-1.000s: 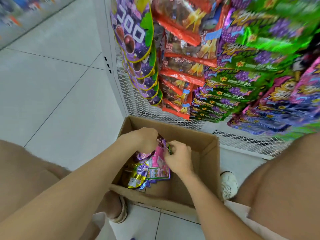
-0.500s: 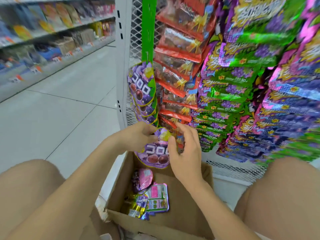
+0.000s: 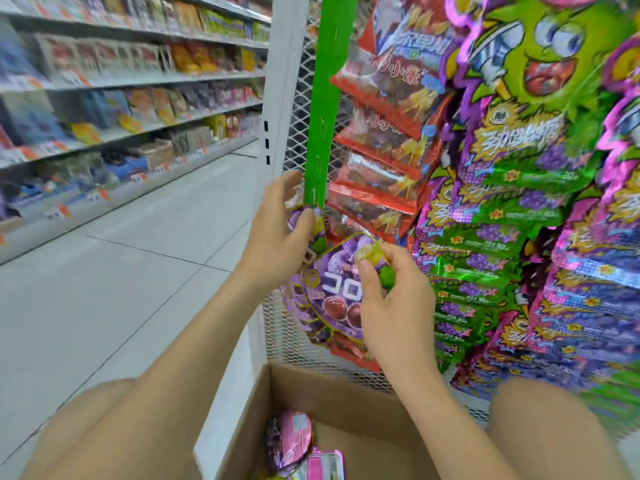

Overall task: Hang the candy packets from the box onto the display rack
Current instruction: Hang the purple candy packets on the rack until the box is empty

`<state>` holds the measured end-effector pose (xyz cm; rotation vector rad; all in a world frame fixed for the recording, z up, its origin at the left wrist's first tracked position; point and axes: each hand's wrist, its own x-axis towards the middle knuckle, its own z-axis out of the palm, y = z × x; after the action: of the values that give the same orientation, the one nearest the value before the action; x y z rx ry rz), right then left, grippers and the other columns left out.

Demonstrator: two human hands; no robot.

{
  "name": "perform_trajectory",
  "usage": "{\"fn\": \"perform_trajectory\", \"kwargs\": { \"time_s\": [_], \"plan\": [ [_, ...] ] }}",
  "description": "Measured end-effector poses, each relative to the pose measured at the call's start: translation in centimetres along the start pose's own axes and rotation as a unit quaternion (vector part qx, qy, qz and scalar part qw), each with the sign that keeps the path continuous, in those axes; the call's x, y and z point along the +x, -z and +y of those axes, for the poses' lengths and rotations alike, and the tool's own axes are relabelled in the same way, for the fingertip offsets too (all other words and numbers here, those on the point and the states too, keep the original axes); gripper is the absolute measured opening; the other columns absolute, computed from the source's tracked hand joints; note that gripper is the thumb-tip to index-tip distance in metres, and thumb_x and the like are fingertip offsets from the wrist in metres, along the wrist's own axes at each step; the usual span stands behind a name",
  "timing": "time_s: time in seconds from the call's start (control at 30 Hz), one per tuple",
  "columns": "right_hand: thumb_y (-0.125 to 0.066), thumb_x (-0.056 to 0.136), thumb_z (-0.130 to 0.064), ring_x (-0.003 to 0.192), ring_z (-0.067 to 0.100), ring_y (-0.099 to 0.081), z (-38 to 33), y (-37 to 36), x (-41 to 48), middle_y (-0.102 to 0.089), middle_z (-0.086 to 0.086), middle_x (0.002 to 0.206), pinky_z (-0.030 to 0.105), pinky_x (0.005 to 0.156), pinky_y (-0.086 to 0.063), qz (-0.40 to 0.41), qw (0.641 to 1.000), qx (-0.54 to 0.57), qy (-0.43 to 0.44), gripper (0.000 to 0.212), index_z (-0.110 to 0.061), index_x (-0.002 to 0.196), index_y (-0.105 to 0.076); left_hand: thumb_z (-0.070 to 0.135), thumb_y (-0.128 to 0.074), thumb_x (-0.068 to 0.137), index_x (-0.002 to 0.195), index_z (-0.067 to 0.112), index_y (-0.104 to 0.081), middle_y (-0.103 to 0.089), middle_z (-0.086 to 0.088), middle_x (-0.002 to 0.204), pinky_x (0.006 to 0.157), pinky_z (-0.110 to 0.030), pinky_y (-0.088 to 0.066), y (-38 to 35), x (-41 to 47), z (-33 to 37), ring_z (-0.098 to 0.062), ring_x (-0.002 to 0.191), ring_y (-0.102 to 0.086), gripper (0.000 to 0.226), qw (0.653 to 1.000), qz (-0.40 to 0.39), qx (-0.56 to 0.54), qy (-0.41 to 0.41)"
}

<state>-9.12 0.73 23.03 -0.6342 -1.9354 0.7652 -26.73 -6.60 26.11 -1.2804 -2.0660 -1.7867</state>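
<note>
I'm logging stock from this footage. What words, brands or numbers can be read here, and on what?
"コロ": round purple foil grape-candy packet pinched by the right hand, which covers the rest.
"30": green-and-purple foil grape packets on the wire rack; their big yellow characters are too blurred.
Red snack bags: white characters, blurred, unreadable.
Shelf price tags: too small.
Pink packet in the cardboard box: nothing legible.
</note>
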Motion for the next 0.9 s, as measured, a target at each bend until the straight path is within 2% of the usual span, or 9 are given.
{"fn": "perform_trajectory", "kwargs": {
  "time_s": [0.07, 0.17, 0.27, 0.33, 0.47, 0.57, 0.67, 0.77, 0.9],
  "plan": [
    [-0.066, 0.102, -0.025, 0.088, 0.021, -0.064, -1.6, -0.1, 0.9, -0.072, -0.011, 0.105, 0.035, 0.083, -0.046, 0.018, 0.999, -0.012, 0.027, 0.021, -0.025, 0.123, -0.065, 0.009, -0.055, 0.105, 0.152, 0.015, -0.047, -0.058, 0.003, 0.150, 0.116, -0.039, -0.046, -0.2, 1.1, 0.1, -0.005, 0.138, -0.054, 0.048, 0.998, -0.022, -0.046, 0.029],
    [-0.064, 0.103, -0.020, 0.103, 0.017, -0.064, -3.5, -0.3, 2.8, -0.071, -0.007, 0.119, 0.015, 0.089, -0.038, 0.040, 0.994, -0.055, 0.085, 0.029, -0.022, 0.132, -0.064, 0.003, -0.048, 0.104, 0.144, 0.016, -0.057, -0.068, 0.006, 0.137, 0.107, -0.034, -0.052, -0.5, 2.2, 1.4, -0.008, 0.124, -0.065, 0.043, 0.983, -0.022, -0.148, 0.102],
    [-0.061, 0.105, -0.021, 0.110, 0.020, -0.064, -4.9, -0.9, 4.9, -0.068, 0.000, 0.120, 0.030, 0.091, -0.045, 0.057, 0.985, -0.091, 0.136, 0.034, -0.018, 0.139, -0.063, 0.010, -0.047, 0.104, 0.128, 0.024, -0.066, -0.074, 0.013, 0.111, 0.085, -0.027, -0.055, -0.1, 3.0, 2.5, -0.004, 0.098, -0.069, 0.033, 0.969, -0.011, -0.202, 0.140],
    [-0.062, 0.105, -0.023, 0.110, 0.022, -0.065, -5.7, -1.5, 6.0, -0.070, 0.001, 0.121, 0.032, 0.090, -0.044, 0.062, 0.985, -0.081, 0.142, 0.034, -0.017, 0.139, -0.065, 0.021, -0.051, 0.102, 0.117, 0.023, -0.071, -0.074, 0.007, 0.104, 0.079, -0.026, -0.053, 0.6, 3.4, 2.9, -0.005, 0.090, -0.067, 0.025, 0.960, -0.003, -0.233, 0.157],
    [-0.067, 0.100, -0.021, 0.108, 0.017, -0.066, -7.5, -2.7, 7.3, -0.075, -0.005, 0.118, 0.024, 0.087, -0.038, 0.066, 0.989, -0.017, 0.131, 0.030, -0.020, 0.130, -0.067, 0.035, -0.058, 0.096, 0.105, 0.007, -0.075, -0.073, -0.018, 0.106, 0.087, -0.041, -0.053, 1.8, 3.6, 3.3, -0.017, 0.093, -0.067, 0.034, 0.945, -0.002, -0.275, 0.179],
    [-0.068, 0.098, -0.022, 0.098, 0.012, -0.064, -7.9, -3.3, 7.8, -0.073, -0.013, 0.107, 0.016, 0.079, -0.032, 0.072, 0.991, -0.005, 0.111, 0.021, -0.026, 0.119, -0.066, 0.030, -0.058, 0.103, 0.100, 0.013, -0.076, -0.073, -0.008, 0.098, 0.089, -0.043, -0.053, 2.1, 3.5, 3.6, -0.021, 0.091, -0.068, 0.025, 0.932, -0.011, -0.313, 0.181],
    [-0.068, 0.099, -0.022, 0.096, 0.008, -0.061, -7.8, -3.3, 7.8, -0.072, -0.016, 0.103, 0.015, 0.081, -0.032, 0.079, 0.992, 0.006, 0.102, 0.019, -0.024, 0.118, -0.068, 0.031, -0.064, 0.104, 0.106, 0.009, -0.080, -0.079, -0.019, 0.112, 0.101, -0.051, -0.056, 2.2, 3.4, 3.5, -0.031, 0.105, -0.074, 0.028, 0.935, -0.028, -0.317, 0.157],
    [-0.069, 0.098, -0.022, 0.099, 0.008, -0.055, -7.8, -3.2, 7.6, -0.068, -0.019, 0.098, -0.003, 0.083, -0.026, 0.086, 0.992, 0.001, 0.097, 0.019, -0.023, 0.117, -0.070, 0.040, -0.073, 0.096, 0.102, 0.007, -0.077, -0.069, -0.036, 0.116, 0.107, -0.066, -0.047, 2.3, 3.2, 3.5, -0.032, 0.102, -0.068, 0.034, 0.946, -0.029, -0.295, 0.132],
    [-0.069, 0.099, -0.023, 0.104, 0.007, -0.053, -7.5, -3.2, 7.5, -0.075, -0.012, 0.110, 0.004, 0.081, -0.028, 0.082, 0.992, -0.007, 0.100, 0.022, -0.021, 0.121, -0.071, 0.027, -0.071, 0.100, 0.093, 0.019, -0.081, -0.075, -0.019, 0.101, 0.102, -0.058, -0.052, 2.3, 3.2, 3.6, -0.030, 0.099, -0.066, 0.015, 0.948, -0.026, -0.290, 0.126]
  ]
}}
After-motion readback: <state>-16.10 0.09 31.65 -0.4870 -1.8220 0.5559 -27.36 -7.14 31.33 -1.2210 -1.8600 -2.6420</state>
